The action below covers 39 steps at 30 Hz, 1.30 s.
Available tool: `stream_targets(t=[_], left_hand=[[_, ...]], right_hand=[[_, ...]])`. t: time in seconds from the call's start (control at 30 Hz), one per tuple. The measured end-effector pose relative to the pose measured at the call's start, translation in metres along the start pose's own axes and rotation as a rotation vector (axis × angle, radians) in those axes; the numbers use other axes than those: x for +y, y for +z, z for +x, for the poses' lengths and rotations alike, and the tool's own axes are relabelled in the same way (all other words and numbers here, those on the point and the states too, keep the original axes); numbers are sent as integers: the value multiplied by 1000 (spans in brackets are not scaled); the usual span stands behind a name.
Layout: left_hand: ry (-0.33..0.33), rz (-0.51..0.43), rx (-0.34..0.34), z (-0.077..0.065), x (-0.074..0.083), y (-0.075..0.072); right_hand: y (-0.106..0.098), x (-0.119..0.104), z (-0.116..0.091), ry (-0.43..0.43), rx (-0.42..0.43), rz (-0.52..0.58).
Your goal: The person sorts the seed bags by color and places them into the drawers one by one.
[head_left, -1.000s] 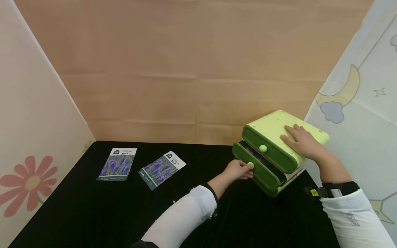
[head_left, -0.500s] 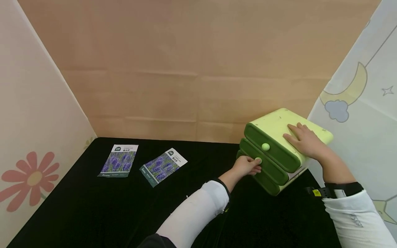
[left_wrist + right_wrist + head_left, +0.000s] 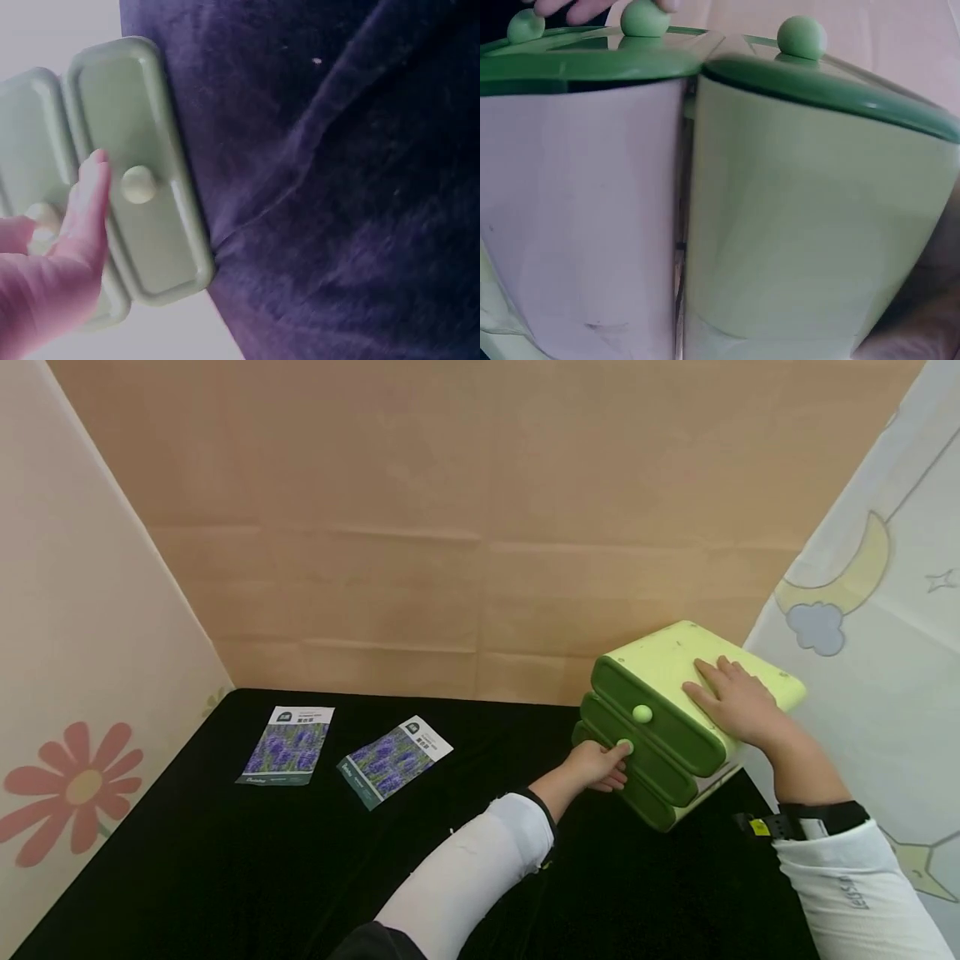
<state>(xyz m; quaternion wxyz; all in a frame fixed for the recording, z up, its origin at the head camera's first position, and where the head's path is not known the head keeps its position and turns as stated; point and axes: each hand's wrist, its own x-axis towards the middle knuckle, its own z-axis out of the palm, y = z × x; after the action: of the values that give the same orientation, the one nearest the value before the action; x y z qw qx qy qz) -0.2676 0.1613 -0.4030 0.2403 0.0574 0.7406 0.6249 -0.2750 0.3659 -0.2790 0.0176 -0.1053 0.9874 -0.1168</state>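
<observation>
A three-tier drawer box (image 3: 678,647) with a pale green top and dark green fronts stands at the right of the table. My left hand (image 3: 595,766) pinches the round light green knob (image 3: 626,746) of the middle drawer. The thumb and fingers lie either side of that knob (image 3: 43,219) in the left wrist view. The middle drawer front (image 3: 663,764) sits nearly flush with the others. My right hand (image 3: 738,702) rests on the box's top with its fingers spread. In the right wrist view, the fingers of my left hand (image 3: 585,9) show beside the middle knob (image 3: 645,18).
Two seed packets with purple flowers, one at the left (image 3: 288,746) and one slanted beside it (image 3: 395,760), lie on the black tablecloth (image 3: 247,868). A tan backdrop (image 3: 375,527) rises behind the table, with patterned panels on both sides.
The middle drawer has slid into the box, pushed by my left hand on its knob. An inside strip showing purple is now hidden. My right hand stays on the top.
</observation>
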Motion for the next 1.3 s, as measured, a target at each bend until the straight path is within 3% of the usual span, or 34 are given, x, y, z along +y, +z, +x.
stream_targets(t=[0.1,0.33,0.57,0.67,0.9,1.3], left_hand=[[-17,17,-60,-4,7,-12],[30,-144,-222,-5,35,-33],[57,-253,-359,-2,53,-30],[49,-269,-355,0,53,-24],[73,-322,-258,5,52,-13],[70,-298,-275,1,51,-22]], right_hand=[[2,0,0,1,-1,-4],[2,-1,0,4,18,-18],[1,-4,2,13,15,-15],[2,-3,0,18,11,-8],[5,0,-1,12,35,-7],[6,0,-2,21,45,-1]])
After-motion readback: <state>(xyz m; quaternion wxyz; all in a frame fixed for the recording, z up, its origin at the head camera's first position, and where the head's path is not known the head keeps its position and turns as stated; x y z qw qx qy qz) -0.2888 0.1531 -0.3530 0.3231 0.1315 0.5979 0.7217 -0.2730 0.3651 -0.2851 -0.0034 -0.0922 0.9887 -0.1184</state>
